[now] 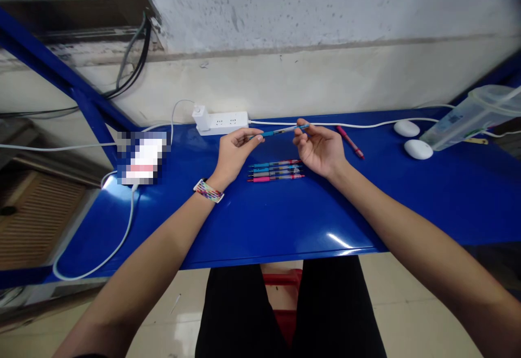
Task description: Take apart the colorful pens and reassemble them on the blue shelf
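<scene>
Between my two hands a blue pen [280,130] with a clear barrel is held up, lying almost level above the table. My left hand [236,154] pinches its blue grip end between thumb and fingers. At the other end, the fingers of my right hand [319,149] close on the pen's tip, palm turned up. Just below, several pens [271,172] lie side by side in a row, with blue, grey and pink grips. To the right of my right hand a red pen [350,142] rests alone at a slant.
A white power strip [228,122] with a plugged charger sits by the wall. At left lies a blurred phone [144,160] on a cable. Two white rounded objects [418,149] and a clear plastic container [459,116] stand right. The blue table [285,228] ends near my legs.
</scene>
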`<control>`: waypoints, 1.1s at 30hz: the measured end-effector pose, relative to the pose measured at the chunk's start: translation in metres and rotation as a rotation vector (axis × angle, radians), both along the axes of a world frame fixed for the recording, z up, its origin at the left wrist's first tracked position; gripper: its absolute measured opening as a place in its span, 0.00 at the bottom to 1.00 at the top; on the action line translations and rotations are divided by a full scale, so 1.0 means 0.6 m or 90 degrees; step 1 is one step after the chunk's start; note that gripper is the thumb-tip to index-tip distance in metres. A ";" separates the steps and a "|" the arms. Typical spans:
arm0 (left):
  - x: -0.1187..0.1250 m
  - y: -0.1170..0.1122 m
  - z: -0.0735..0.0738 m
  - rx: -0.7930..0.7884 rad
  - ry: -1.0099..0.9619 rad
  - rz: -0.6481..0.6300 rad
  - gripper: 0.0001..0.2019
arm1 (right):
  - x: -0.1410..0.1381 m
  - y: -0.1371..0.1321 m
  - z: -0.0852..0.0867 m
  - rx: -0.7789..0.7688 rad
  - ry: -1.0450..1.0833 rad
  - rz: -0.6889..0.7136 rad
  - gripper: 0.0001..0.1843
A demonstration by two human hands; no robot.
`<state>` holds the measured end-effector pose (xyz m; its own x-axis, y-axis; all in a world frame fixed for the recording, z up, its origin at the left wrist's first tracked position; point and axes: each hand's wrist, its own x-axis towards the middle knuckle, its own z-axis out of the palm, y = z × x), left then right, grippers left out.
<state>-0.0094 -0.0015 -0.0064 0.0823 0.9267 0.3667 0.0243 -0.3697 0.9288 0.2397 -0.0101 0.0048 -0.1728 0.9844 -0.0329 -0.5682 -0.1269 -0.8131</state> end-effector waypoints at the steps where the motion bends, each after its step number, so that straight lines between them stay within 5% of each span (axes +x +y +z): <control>1: 0.000 0.000 0.000 0.003 0.000 -0.003 0.08 | 0.001 0.001 -0.002 0.006 -0.006 -0.003 0.13; 11: 0.002 -0.001 0.004 -0.011 0.008 -0.026 0.08 | 0.002 0.003 0.003 0.088 -0.116 -0.006 0.25; 17: -0.013 -0.002 0.011 0.077 0.186 -0.011 0.05 | 0.013 0.002 -0.005 0.362 -0.553 -0.125 0.08; 21: -0.020 -0.005 0.008 0.140 0.366 -0.050 0.06 | 0.032 0.003 -0.007 0.527 -0.780 -0.039 0.09; 25: -0.021 -0.002 0.001 0.165 0.438 -0.073 0.03 | 0.040 0.006 -0.006 0.573 -0.837 0.029 0.10; 33: -0.023 0.004 -0.004 0.180 0.447 -0.098 0.04 | 0.042 0.008 -0.008 0.605 -0.878 0.007 0.09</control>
<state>-0.0230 0.0010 -0.0089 0.5033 0.7647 0.4024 0.5022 -0.6378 0.5839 0.2651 -0.0056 -0.0002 -0.5305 0.7415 0.4107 0.5864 0.6709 -0.4539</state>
